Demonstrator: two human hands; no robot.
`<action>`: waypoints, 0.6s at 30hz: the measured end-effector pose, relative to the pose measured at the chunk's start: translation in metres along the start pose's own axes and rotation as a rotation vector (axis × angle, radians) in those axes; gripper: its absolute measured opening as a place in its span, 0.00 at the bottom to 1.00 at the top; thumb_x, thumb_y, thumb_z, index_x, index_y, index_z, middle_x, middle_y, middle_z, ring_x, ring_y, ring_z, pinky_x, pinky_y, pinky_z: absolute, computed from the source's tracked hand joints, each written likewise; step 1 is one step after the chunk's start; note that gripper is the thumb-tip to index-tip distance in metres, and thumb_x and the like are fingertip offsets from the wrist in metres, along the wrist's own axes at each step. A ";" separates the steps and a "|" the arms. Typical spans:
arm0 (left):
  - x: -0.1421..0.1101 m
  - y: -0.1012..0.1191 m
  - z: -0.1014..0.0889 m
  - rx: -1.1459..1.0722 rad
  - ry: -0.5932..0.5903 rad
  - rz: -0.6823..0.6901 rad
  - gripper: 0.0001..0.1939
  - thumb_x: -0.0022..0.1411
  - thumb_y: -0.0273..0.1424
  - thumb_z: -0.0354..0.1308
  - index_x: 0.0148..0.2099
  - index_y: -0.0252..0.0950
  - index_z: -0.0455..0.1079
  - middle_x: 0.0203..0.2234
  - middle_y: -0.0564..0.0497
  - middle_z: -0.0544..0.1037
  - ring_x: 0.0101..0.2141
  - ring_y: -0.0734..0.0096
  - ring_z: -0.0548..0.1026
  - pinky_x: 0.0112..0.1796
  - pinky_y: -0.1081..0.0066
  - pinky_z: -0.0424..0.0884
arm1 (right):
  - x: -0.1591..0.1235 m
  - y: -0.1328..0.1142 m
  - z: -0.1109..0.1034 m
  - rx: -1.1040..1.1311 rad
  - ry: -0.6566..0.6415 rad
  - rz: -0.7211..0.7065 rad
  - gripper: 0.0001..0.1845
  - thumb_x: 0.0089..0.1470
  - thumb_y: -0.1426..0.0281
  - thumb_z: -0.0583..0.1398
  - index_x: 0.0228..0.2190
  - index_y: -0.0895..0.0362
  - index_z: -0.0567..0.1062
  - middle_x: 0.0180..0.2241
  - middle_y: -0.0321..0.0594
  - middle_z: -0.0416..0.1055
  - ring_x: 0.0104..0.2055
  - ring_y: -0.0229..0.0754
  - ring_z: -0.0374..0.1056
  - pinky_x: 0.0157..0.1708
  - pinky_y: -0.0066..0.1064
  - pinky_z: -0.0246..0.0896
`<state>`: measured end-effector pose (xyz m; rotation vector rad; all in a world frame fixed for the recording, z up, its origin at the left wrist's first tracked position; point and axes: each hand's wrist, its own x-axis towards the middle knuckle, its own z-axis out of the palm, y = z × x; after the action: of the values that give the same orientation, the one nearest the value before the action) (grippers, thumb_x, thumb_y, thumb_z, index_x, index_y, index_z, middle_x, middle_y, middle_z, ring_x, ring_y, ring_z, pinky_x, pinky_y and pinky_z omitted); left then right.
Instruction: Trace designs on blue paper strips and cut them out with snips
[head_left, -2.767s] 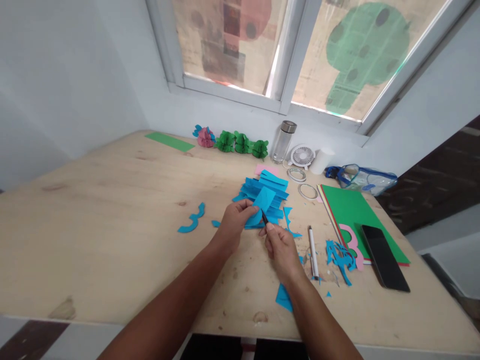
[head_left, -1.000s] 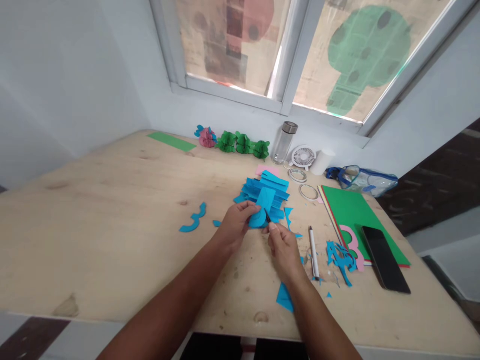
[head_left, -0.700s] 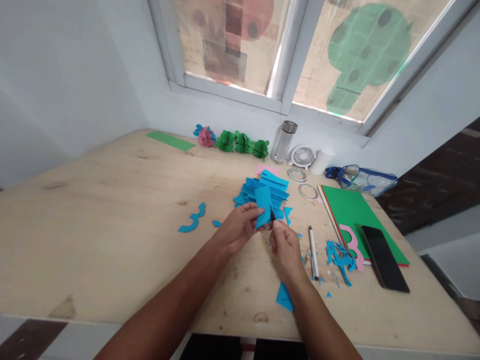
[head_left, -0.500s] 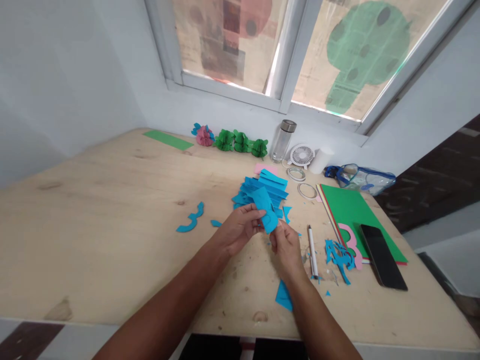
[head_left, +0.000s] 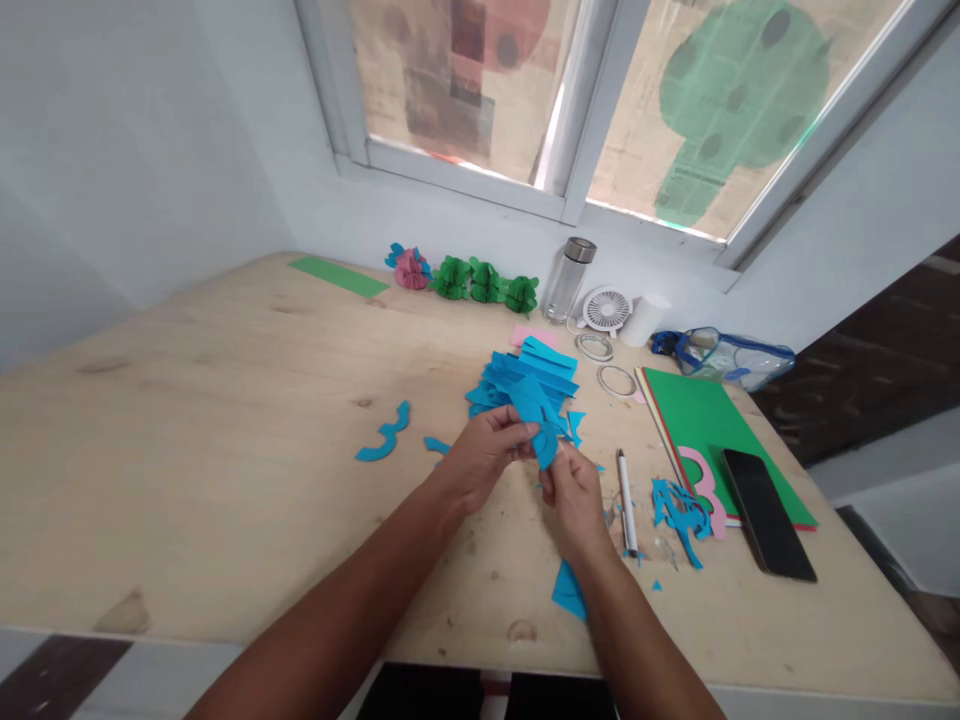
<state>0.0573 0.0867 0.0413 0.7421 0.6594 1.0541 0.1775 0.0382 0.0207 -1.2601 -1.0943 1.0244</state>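
My left hand (head_left: 491, 445) pinches a blue paper piece (head_left: 531, 400) with a rounded lower end, thumb on top. A curved strip at its lower right stands partly apart from the rest. My right hand (head_left: 574, 480) is closed just below that edge, around small dark scissors that are almost wholly hidden now behind the paper and fingers. Behind the held piece lies a pile of folded blue paper strips (head_left: 499, 380). A wavy blue cutout (head_left: 386, 435) rests to the left, and a blue paper piece (head_left: 568, 590) lies by my right forearm.
On the right are a white pen (head_left: 626, 505), blue scraps (head_left: 681, 510), a phone (head_left: 769, 515) and green sheets (head_left: 697, 410). Tape rolls (head_left: 616, 380), a fan (head_left: 607, 310), a glass bottle (head_left: 568, 285) and green paper shapes (head_left: 484, 282) stand farther back.
The blue paper piece has turned in my left hand, its rounded end swinging right. The dark scissor tip, visible earlier, is now hidden. A curved strip has come partly apart along the edge.
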 end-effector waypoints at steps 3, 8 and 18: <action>-0.003 0.001 0.003 0.025 -0.005 0.003 0.15 0.42 0.34 0.73 0.28 0.34 0.71 0.23 0.53 0.73 0.28 0.72 0.70 0.36 0.68 0.70 | -0.001 -0.002 0.000 0.023 -0.015 0.020 0.28 0.53 0.43 0.56 0.21 0.54 0.65 0.15 0.26 0.51 0.18 0.32 0.42 0.19 0.28 0.36; -0.007 0.003 0.007 0.037 -0.002 0.000 0.14 0.43 0.35 0.72 0.26 0.35 0.70 0.22 0.54 0.72 0.28 0.71 0.71 0.35 0.67 0.70 | -0.001 -0.005 0.001 0.080 -0.038 0.044 0.28 0.51 0.42 0.57 0.21 0.54 0.64 0.14 0.26 0.52 0.16 0.31 0.42 0.18 0.27 0.35; -0.004 0.007 0.003 0.108 -0.004 0.112 0.13 0.47 0.37 0.69 0.27 0.35 0.70 0.21 0.53 0.72 0.24 0.72 0.68 0.32 0.68 0.67 | -0.002 -0.011 0.003 0.107 -0.036 0.085 0.29 0.49 0.42 0.59 0.20 0.55 0.66 0.13 0.25 0.51 0.16 0.30 0.42 0.16 0.26 0.36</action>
<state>0.0547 0.0841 0.0489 0.8831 0.6817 1.1260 0.1736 0.0361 0.0312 -1.2140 -1.0066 1.1588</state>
